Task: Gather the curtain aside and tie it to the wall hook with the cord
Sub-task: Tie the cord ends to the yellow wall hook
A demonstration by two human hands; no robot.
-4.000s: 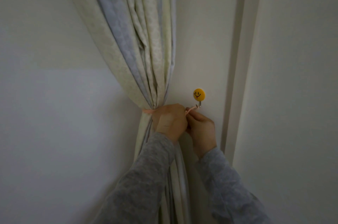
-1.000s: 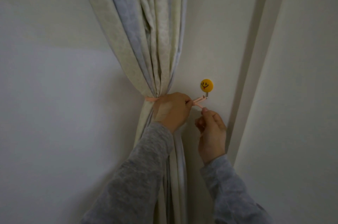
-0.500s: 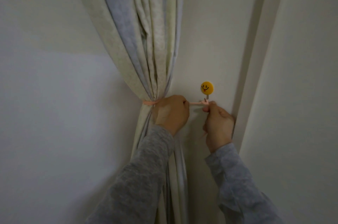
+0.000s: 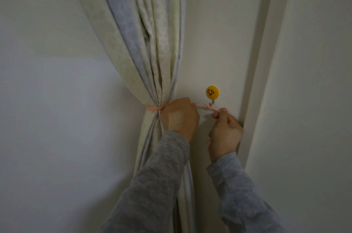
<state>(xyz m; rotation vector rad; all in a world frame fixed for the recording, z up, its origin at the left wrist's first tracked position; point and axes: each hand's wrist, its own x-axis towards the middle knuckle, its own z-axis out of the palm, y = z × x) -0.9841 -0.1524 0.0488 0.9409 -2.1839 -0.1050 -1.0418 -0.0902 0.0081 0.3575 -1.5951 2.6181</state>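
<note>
A cream and pale blue curtain (image 4: 144, 42) hangs gathered into a bunch at the middle of the head view. A pink cord (image 4: 155, 108) circles the bunch and runs right to the small metal hook under a yellow smiley wall hook (image 4: 212, 92). My left hand (image 4: 180, 116) grips the gathered curtain and the cord at the waist of the bunch. Just right of the hook, my right hand (image 4: 224, 132) pinches the cord's end between thumb and finger. The cord crosses the hook at a small twist (image 4: 209, 107).
A pale wall (image 4: 57, 118) spreads to the left of the curtain. A white vertical frame edge (image 4: 262, 80) stands close to the right of my right hand. Both grey sleeves reach up from the bottom.
My right hand has pulled the cord end a little to the right past the hook. My left hand keeps its hold on the bunch.
</note>
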